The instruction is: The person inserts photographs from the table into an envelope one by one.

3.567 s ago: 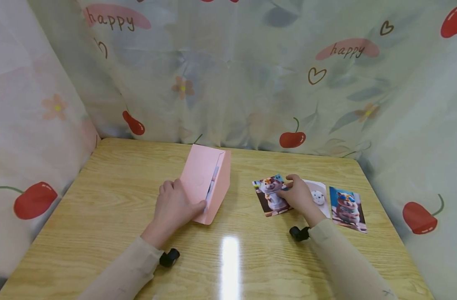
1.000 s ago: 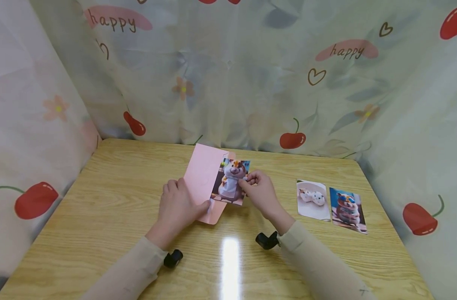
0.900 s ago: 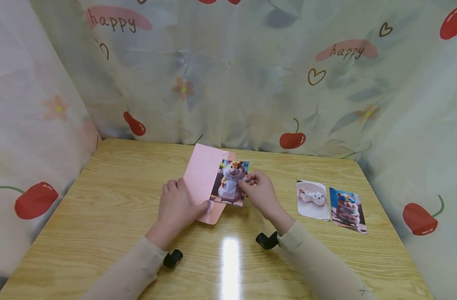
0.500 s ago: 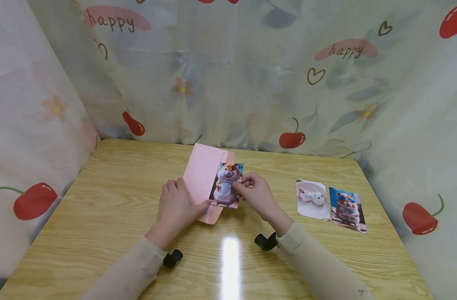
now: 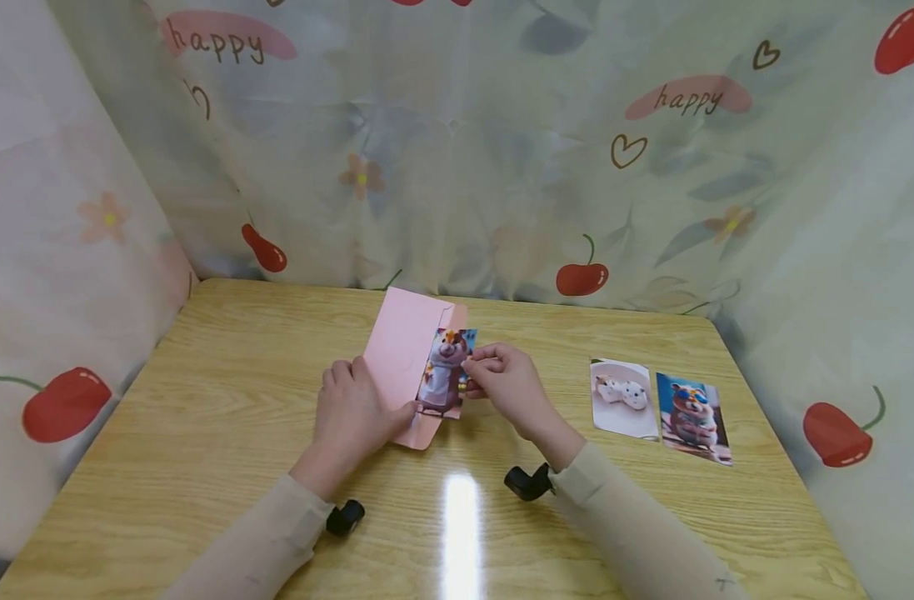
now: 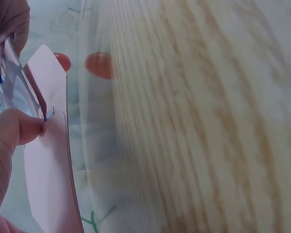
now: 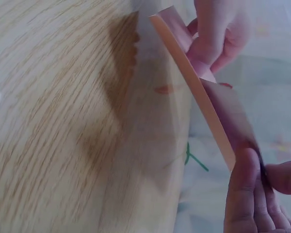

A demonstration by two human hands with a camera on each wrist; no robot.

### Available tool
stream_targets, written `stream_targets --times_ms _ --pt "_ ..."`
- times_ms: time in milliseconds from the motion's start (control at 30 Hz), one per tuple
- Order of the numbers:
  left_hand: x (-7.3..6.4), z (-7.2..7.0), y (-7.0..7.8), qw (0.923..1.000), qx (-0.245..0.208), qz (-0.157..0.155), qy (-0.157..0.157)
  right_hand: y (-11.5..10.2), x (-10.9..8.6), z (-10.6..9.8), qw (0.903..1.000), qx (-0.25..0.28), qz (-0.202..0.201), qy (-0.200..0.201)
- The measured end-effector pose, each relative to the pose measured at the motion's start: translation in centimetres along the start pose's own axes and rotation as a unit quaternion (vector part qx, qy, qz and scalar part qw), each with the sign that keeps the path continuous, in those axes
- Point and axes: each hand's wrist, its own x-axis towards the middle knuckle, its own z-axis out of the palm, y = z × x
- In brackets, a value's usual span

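Note:
A pink envelope (image 5: 404,333) is held tilted above the table by my left hand (image 5: 352,412), its thumb (image 6: 19,127) pressing at the opening's edge in the left wrist view. My right hand (image 5: 512,387) pinches the right edge of a photo card (image 5: 443,375) showing a hamster in a white apron. The card's left part is hidden inside the envelope's mouth, while the right part sticks out over the open flap (image 7: 196,87). In the right wrist view, thumb and fingers squeeze the card (image 7: 230,109) from both sides. Most left fingers are hidden behind the envelope.
Two more photo cards lie on the wooden table (image 5: 224,417) at right: one with two white animal-shaped figures (image 5: 623,398), one with a hamster in blue goggles (image 5: 692,417). A printed curtain (image 5: 457,167) encloses the back and sides.
The right hand has picked up the apron hamster card from the table and carried it left to the envelope. Over the last second the card has slid further left into the mouth.

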Motion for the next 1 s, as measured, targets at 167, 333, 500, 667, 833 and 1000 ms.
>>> stream_targets --times_ms 167,333,500,667,833,1000 --pt "0.0 0.1 0.0 1.0 -0.007 0.003 0.003 0.3 0.5 0.4 0.9995 -0.023 0.012 0.019" --pt "-0.1 0.1 0.2 0.9997 -0.022 0.0 -0.009 0.9 1.1 0.9 0.999 -0.027 0.019 0.031" --pt "-0.1 0.0 0.4 0.9991 -0.029 -0.013 -0.028 1.6 1.4 1.4 0.999 -0.02 0.029 0.028" --pt "-0.2 0.1 0.4 0.9986 -0.034 -0.017 -0.035 1.9 1.3 1.9 0.9993 -0.013 0.029 0.021" --pt "-0.2 0.2 0.4 0.9989 -0.036 -0.01 -0.027 2.1 1.5 2.3 0.9991 -0.015 0.033 0.022" --pt "-0.2 0.3 0.4 0.9991 -0.038 -0.007 -0.02 2.4 1.6 2.6 0.9987 -0.029 0.035 0.023"
